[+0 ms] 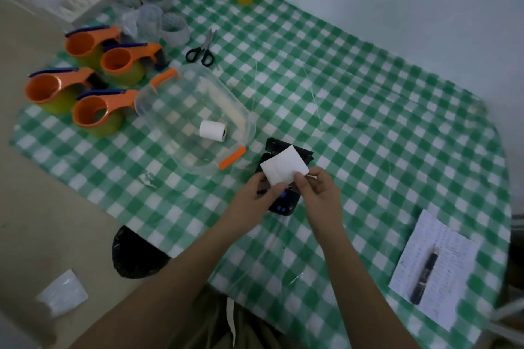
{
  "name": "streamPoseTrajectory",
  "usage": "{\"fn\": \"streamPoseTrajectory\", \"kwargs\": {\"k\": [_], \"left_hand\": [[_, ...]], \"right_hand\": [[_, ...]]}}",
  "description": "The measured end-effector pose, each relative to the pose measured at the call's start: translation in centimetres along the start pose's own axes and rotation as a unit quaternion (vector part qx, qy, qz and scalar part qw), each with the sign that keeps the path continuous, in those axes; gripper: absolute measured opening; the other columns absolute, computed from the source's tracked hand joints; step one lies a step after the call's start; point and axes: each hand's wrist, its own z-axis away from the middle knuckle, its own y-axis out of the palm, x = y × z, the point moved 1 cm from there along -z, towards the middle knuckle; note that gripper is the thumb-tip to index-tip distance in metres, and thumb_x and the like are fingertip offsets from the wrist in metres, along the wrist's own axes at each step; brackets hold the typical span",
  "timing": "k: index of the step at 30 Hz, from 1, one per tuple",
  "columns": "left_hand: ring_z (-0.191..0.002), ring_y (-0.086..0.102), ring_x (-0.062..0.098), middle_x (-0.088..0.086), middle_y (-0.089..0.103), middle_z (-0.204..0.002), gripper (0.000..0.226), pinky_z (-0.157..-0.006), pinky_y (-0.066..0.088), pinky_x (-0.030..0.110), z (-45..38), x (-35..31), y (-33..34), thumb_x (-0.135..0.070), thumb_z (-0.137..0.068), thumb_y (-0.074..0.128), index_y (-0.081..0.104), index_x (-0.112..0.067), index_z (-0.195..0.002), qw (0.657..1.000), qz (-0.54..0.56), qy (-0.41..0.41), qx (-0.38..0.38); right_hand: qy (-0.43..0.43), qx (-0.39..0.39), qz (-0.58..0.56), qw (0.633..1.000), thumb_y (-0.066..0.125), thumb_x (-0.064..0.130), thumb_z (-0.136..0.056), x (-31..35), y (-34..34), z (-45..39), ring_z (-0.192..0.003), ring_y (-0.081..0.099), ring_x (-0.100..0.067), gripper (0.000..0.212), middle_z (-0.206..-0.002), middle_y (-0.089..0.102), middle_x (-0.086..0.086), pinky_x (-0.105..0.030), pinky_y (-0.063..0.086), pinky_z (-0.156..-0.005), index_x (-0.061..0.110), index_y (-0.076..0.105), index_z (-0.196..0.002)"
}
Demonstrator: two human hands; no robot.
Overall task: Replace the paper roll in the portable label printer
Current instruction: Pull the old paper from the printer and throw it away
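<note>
Checked tablecloth (368, 110), both hands pinching white paper strip (283, 165) over black printer (280, 204), left hand (255, 193), right hand (317, 190)

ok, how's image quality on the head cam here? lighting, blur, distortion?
Head view: dim, flat light with a bluish cast and no hard shadows; wide-angle bending curves the table edge; corners smear, so the print on the printed sheet is unreadable; the centre is sharper, where the left hand and right hand hold the paper strip over the label printer; the clear container shows faint glare.
</note>
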Motion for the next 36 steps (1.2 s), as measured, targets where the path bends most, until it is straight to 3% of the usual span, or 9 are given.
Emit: {"fn": "streamPoseTrajectory", "kwargs": {"k": [3, 6, 10, 14, 16, 20, 30, 33, 36], "left_hand": [[-0.091, 0.065, 0.006, 0.001, 0.066, -0.108, 0.029, -0.075, 0.056, 0.021, 1.3, -0.2, -0.8, -0.033, -0.087, 0.057, 0.052, -0.02, -0.112, 0.99, 0.143, -0.001, -0.019], [-0.099, 0.063, 0.016, 0.004, 0.065, -0.11, 0.031, -0.087, 0.054, 0.036, 3.3, 1.9, -3.2, -0.032, -0.084, 0.062, 0.054, -0.018, -0.11, 0.981, 0.163, -0.018, -0.103], [-0.096, 0.063, 0.024, 0.006, 0.065, -0.104, 0.023, -0.086, 0.053, 0.042, 7.5, 6.8, -8.6, -0.032, -0.083, 0.063, 0.056, -0.021, -0.103, 0.972, 0.114, -0.051, -0.201], [-0.087, 0.06, 0.014, -0.002, 0.062, -0.1, 0.027, -0.072, 0.048, 0.026, 12.1, 13.0, -14.8, -0.029, -0.086, 0.059, 0.053, -0.02, -0.111, 0.946, 0.09, -0.084, -0.299], [-0.086, 0.057, 0.02, 0.003, 0.06, -0.096, 0.028, -0.068, 0.043, 0.028, 13.6, 16.6, -18.0, -0.028, -0.087, 0.057, 0.054, -0.013, -0.11, 0.932, 0.042, -0.117, -0.34], [-0.074, 0.049, 0.029, 0.008, 0.048, -0.071, 0.026, -0.056, 0.034, 0.036, 14.5, 23.9, -24.0, -0.028, -0.087, 0.054, 0.043, -0.007, -0.078, 0.908, -0.033, -0.211, -0.359], [-0.097, 0.055, 0.042, 0.027, 0.054, -0.113, 0.033, -0.071, 0.041, 0.039, 9.0, 40.0, -30.1, -0.023, -0.085, 0.053, 0.048, 0.002, -0.106, 0.881, 0.01, -0.313, -0.355], [-0.101, 0.055, 0.042, 0.025, 0.046, -0.127, 0.046, -0.078, 0.048, 0.044, 7.0, 42.7, -30.6, -0.025, -0.084, 0.056, 0.041, -0.003, -0.122, 0.886, 0.042, -0.327, -0.326], [-0.108, 0.051, 0.044, 0.024, 0.029, -0.142, 0.064, -0.086, 0.046, 0.047, 6.0, 44.4, -30.1, -0.025, -0.085, 0.058, 0.026, -0.006, -0.137, 0.895, 0.037, -0.346, -0.281]], "right_hand": [[-0.003, 0.057, -0.016, 0.998, 0.058, 0.007, -0.088, 0.1, 1.7, 1.1, -0.067, 0.067, -0.011, 0.01, -0.066, 0.071, 0.006, -0.021, 0.055, -0.063, 0.017, 0.059, -0.085], [-0.035, 0.096, 0.035, 0.994, 0.06, 0.005, -0.087, -0.5, 4.4, 2.2, -0.071, 0.065, -0.008, 0.014, -0.074, 0.068, 0.002, -0.018, 0.054, -0.066, 0.014, 0.057, -0.096], [-0.081, 0.155, 0.134, 0.975, 0.06, 0.011, -0.087, -1.7, 9.0, 4.1, -0.073, 0.056, 0.002, 0.017, -0.085, 0.059, 0.006, -0.01, 0.046, -0.066, 0.022, 0.056, -0.1], [-0.096, 0.261, 0.209, 0.937, 0.057, 0.008, -0.088, -3.6, 15.6, 6.6, -0.071, 0.056, 0.005, 0.012, -0.08, 0.059, 0.014, -0.006, 0.043, -0.063, 0.02, 0.06, -0.088], [-0.081, 0.321, 0.249, 0.91, 0.056, 0.01, -0.088, -5.1, 19.7, 8.0, -0.075, 0.057, 0.0, 0.011, -0.079, 0.059, 0.015, -0.006, 0.043, -0.064, 0.02, 0.061, -0.086], [-0.043, 0.391, 0.344, 0.853, 0.051, 0.015, -0.091, -9.1, 26.9, 9.6, -0.08, 0.057, -0.012, 0.012, -0.087, 0.061, 0.004, -0.013, 0.044, -0.066, 0.015, 0.062, -0.095], [0.021, 0.415, 0.439, 0.797, 0.044, 0.015, -0.092, -20.9, 38.7, 9.1, -0.079, 0.053, -0.016, 0.016, -0.087, 0.057, 0.002, -0.025, 0.039, -0.061, 0.024, 0.056, -0.088], [0.011, 0.41, 0.501, 0.763, 0.04, 0.015, -0.093, -24.2, 40.2, 8.2, -0.074, 0.052, -0.021, 0.016, -0.082, 0.055, -0.001, -0.031, 0.042, -0.06, 0.022, 0.055, -0.094], [-0.02, 0.418, 0.546, 0.726, 0.038, 0.014, -0.093, -26.1, 41.0, 8.0, -0.08, 0.055, -0.025, 0.021, -0.096, 0.06, -0.008, -0.037, 0.048, -0.068, 0.017, 0.056, -0.103]]}}
